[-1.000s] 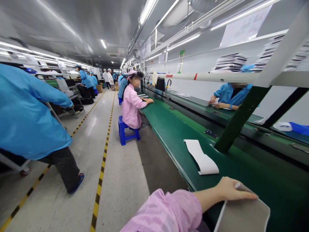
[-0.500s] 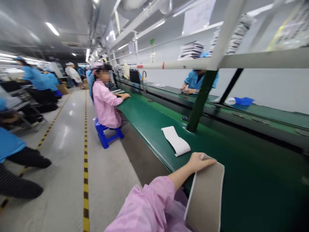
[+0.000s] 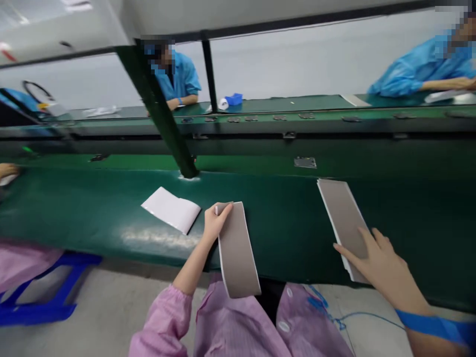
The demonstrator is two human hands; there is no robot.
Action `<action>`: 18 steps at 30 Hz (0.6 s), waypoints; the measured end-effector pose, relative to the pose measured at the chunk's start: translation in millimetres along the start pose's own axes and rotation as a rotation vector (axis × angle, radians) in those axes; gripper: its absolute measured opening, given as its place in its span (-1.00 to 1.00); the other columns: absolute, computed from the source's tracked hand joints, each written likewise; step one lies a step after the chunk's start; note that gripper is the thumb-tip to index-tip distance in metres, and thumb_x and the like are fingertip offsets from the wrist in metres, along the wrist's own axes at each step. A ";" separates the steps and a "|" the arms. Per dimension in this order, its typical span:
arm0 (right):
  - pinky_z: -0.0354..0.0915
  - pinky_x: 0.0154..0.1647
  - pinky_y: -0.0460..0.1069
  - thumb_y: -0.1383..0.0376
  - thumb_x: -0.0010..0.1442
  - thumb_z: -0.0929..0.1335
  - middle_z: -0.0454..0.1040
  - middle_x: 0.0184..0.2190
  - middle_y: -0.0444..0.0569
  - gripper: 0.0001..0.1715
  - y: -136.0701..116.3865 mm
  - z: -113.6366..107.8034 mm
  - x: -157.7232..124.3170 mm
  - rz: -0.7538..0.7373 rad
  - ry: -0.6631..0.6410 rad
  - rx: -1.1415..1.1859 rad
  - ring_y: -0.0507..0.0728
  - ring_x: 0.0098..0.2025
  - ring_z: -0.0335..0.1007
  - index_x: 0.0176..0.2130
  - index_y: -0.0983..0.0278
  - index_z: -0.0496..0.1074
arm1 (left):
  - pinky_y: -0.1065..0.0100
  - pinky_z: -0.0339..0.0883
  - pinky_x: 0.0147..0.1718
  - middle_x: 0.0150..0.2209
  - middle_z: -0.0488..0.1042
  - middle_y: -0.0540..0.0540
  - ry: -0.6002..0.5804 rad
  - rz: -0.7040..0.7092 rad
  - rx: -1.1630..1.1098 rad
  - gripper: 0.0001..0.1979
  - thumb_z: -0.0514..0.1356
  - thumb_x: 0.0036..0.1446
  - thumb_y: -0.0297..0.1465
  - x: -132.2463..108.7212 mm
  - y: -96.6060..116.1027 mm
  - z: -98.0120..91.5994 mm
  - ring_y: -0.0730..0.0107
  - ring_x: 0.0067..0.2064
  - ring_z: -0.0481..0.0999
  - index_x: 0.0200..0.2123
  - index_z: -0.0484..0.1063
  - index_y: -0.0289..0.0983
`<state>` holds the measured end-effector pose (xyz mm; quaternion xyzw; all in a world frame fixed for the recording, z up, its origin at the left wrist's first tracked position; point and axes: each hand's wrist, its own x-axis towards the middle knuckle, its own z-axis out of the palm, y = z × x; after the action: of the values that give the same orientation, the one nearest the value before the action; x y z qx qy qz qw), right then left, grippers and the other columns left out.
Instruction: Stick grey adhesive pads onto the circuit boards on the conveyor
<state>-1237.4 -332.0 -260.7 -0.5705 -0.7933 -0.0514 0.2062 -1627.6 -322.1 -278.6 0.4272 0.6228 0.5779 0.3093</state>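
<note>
My left hand, in a pink sleeve, pinches the top end of a grey sheet. The sheet lies over the near edge of the green belt and hangs toward my lap. My right hand wears a blue wrist strap. Its fingers lie stretched out on the near end of a thin stack of grey sheets to the right on the belt. A folded white sheet lies on the belt just left of my left hand.
A slanted green post stands on the belt behind the white sheet. Two people in blue coats work at the far side. A blue stool stands at the lower left. Another person's hand rests at the left edge.
The view has swung from looking down the aisle to facing the belt. My left hand still holds the grey sheet. My right hand and the grey stack have come into view.
</note>
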 end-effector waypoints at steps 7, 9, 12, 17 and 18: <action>0.47 -0.33 -0.05 -0.16 0.27 0.15 0.56 -0.17 0.05 -0.42 -62.1 -48.4 32.2 -0.279 -0.423 0.503 0.10 -0.14 0.54 0.08 -0.02 0.44 | 0.43 0.29 -0.43 -0.49 0.53 -0.04 -0.132 0.044 -0.007 -0.70 0.32 -0.06 -0.16 24.9 26.7 27.4 0.37 -0.41 0.46 -0.48 0.56 -0.31; 0.47 -0.36 -0.07 -0.13 0.28 0.18 0.57 -0.32 -0.05 -0.48 -91.0 -45.3 72.2 -0.397 -0.509 0.630 0.05 -0.30 0.55 -0.08 0.05 0.53 | 0.44 0.28 -0.44 -0.49 0.52 -0.04 -0.191 0.096 -0.049 -0.70 0.32 -0.05 -0.16 32.1 30.6 33.8 0.40 -0.42 0.44 -0.51 0.54 -0.31; 0.44 -0.32 -0.01 -0.04 0.29 0.23 0.54 -0.31 -0.02 -0.54 -131.5 -21.0 135.6 -0.260 -0.318 0.595 0.10 -0.29 0.50 -0.22 0.20 0.53 | 0.45 0.27 -0.46 -0.51 0.50 -0.03 -0.267 0.129 -0.109 -0.72 0.30 -0.01 -0.20 37.2 28.4 35.5 0.43 -0.45 0.42 -0.52 0.52 -0.32; 0.39 -0.35 0.01 -0.03 0.24 0.28 0.49 -0.32 0.00 -0.59 -167.4 19.6 181.4 -0.277 -0.333 0.647 0.12 -0.32 0.42 -0.31 0.22 0.51 | 0.42 0.32 -0.41 -0.46 0.54 -0.06 -0.342 0.097 -0.191 -0.75 0.30 0.01 -0.22 36.0 23.2 28.1 0.41 -0.43 0.46 -0.48 0.54 -0.31; 0.38 -0.36 0.00 -0.01 0.24 0.29 0.49 -0.33 0.00 -0.61 -169.0 22.5 182.8 -0.283 -0.360 0.661 0.12 -0.32 0.41 -0.33 0.21 0.51 | 0.41 0.32 -0.41 -0.45 0.55 -0.07 -0.340 0.089 -0.210 -0.75 0.30 0.02 -0.22 35.9 23.9 27.0 0.41 -0.42 0.47 -0.48 0.55 -0.31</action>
<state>-1448.3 -221.4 -184.6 -0.3586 -0.8611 0.2796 0.2275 -1615.6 -278.7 -255.0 0.5113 0.4785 0.5722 0.4269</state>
